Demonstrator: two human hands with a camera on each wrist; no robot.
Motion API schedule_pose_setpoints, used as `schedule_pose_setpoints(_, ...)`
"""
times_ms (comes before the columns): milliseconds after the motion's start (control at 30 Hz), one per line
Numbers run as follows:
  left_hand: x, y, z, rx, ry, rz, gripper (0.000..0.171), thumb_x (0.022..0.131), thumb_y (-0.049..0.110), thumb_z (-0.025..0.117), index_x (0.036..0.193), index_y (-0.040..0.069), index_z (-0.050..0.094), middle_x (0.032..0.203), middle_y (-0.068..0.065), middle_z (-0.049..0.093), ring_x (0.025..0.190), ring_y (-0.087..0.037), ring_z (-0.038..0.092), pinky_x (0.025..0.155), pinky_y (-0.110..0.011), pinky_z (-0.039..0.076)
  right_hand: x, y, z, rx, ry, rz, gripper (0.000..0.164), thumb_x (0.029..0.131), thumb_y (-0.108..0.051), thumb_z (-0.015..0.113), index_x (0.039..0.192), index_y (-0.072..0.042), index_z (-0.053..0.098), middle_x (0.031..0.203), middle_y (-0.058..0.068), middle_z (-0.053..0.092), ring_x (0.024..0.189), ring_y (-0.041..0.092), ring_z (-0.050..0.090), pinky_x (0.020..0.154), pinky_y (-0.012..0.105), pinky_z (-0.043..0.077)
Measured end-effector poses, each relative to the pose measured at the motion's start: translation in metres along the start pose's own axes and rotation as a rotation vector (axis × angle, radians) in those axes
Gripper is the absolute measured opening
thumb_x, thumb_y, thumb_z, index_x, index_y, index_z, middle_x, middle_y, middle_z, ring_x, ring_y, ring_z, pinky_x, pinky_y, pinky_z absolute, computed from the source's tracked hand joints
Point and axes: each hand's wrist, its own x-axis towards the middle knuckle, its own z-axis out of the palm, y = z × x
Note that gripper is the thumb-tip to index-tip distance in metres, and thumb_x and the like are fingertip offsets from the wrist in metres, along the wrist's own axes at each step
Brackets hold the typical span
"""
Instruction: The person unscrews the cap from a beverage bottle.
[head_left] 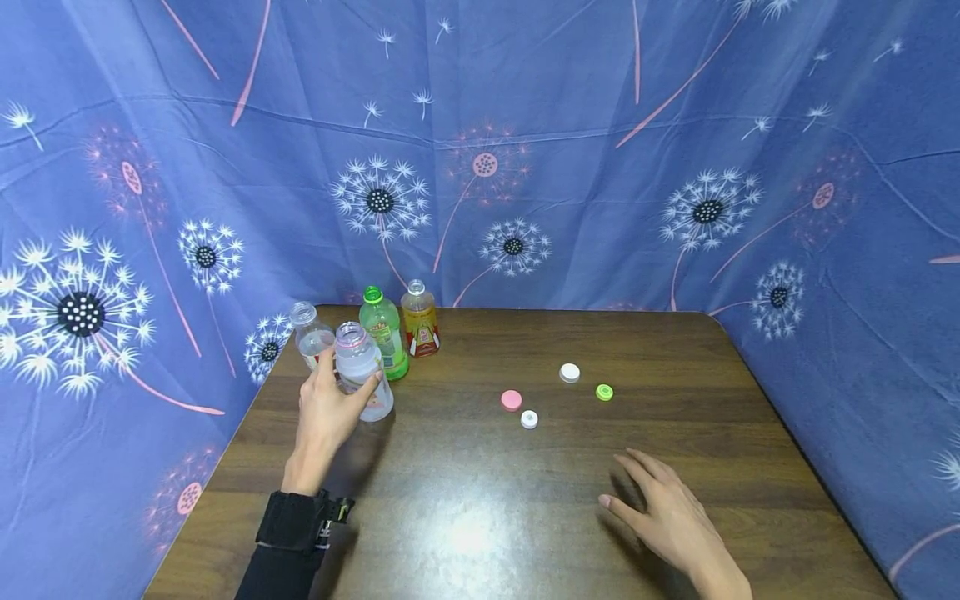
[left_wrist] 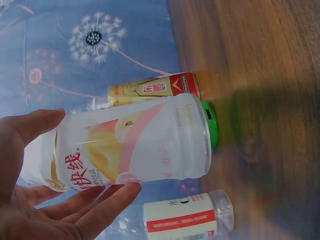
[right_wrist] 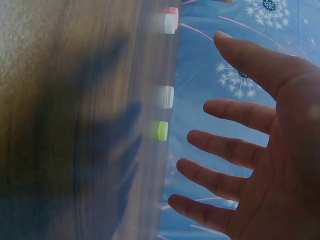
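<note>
Whitish fruit-label bottle, uncapped, pink neck ring, roughly upright, in left grip

On the bench, four bottles crowd the far left corner. The rightmost bottle stands near the back edge, its left neighbour just beside it; the leftmost bottle stands beyond the left grip, with the nearest bottle in that grip. Over to their right lie the leftmost cap, the nearest cap beside it, the farthest cap and the rightmost cap. The right grip hovers before them; cloth hangs behind and along both sides.
</note>
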Motion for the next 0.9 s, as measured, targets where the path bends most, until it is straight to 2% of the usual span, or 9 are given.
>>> schedule_pose_setpoints(200,-0.008,0.011,0.004,-0.005,-0.013,0.070,0.070,0.087,0.033,0.087,0.142,0.007,0.053,0.122,-0.022,0.069,0.111,-0.046,0.070,0.089,-0.063,0.055,0.002,-0.002,-0.002,0.002,-0.022,0.010,0.070,0.093,-0.056,0.074,0.146,-0.013,0.060,0.153,0.019,0.054,0.139,0.048,0.050,0.100,0.073,0.045)
schedule_pose_setpoints(333,-0.013,0.014,0.006,-0.031,-0.040,0.125,0.069,0.085,0.030,0.088,0.141,0.008,0.054,0.119,-0.021,0.071,0.105,-0.042,0.073,0.083,-0.059,0.058,0.004,-0.003,-0.002,-0.011,-0.001,-0.014,0.069,0.093,-0.056,0.074,0.145,-0.012,0.061,0.152,0.019,0.055,0.138,0.048,0.052,0.099,0.074,0.046)
schedule_pose_setpoints(500,-0.021,0.019,0.010,-0.082,-0.112,0.198,0.072,0.084,0.027,0.090,0.144,0.011,0.053,0.117,-0.017,0.074,0.098,-0.032,0.074,0.075,-0.048,0.061,0.011,-0.008,-0.004,-0.032,0.007,-0.049,0.068,0.095,-0.056,0.072,0.146,-0.013,0.060,0.153,0.018,0.055,0.138,0.047,0.052,0.101,0.072,0.047)
schedule_pose_setpoints(633,-0.028,0.025,0.017,-0.142,-0.167,0.239,0.073,0.084,0.027,0.091,0.146,0.014,0.053,0.118,-0.014,0.074,0.099,-0.027,0.074,0.070,-0.042,0.064,0.020,-0.015,-0.005,-0.048,-0.008,-0.067,0.068,0.094,-0.053,0.074,0.147,-0.013,0.060,0.154,0.018,0.053,0.139,0.047,0.051,0.099,0.073,0.048)
schedule_pose_setpoints(733,-0.034,0.030,0.023,-0.168,-0.195,0.271,0.073,0.084,0.028,0.091,0.146,0.015,0.054,0.120,-0.012,0.074,0.104,-0.025,0.073,0.071,-0.042,0.064,0.028,-0.020,-0.006,-0.056,-0.014,-0.074,0.068,0.093,-0.051,0.076,0.147,-0.013,0.060,0.155,0.017,0.053,0.139,0.046,0.051,0.100,0.072,0.048)
schedule_pose_setpoints(900,-0.045,0.034,0.033,-0.195,-0.259,0.296,0.072,0.085,0.028,0.090,0.146,0.017,0.053,0.121,-0.010,0.072,0.108,-0.025,0.072,0.073,-0.033,0.065,0.042,-0.028,-0.006,-0.067,-0.016,-0.104,0.068,0.093,-0.051,0.076,0.149,-0.015,0.058,0.156,0.016,0.052,0.138,0.046,0.052,0.101,0.071,0.048)
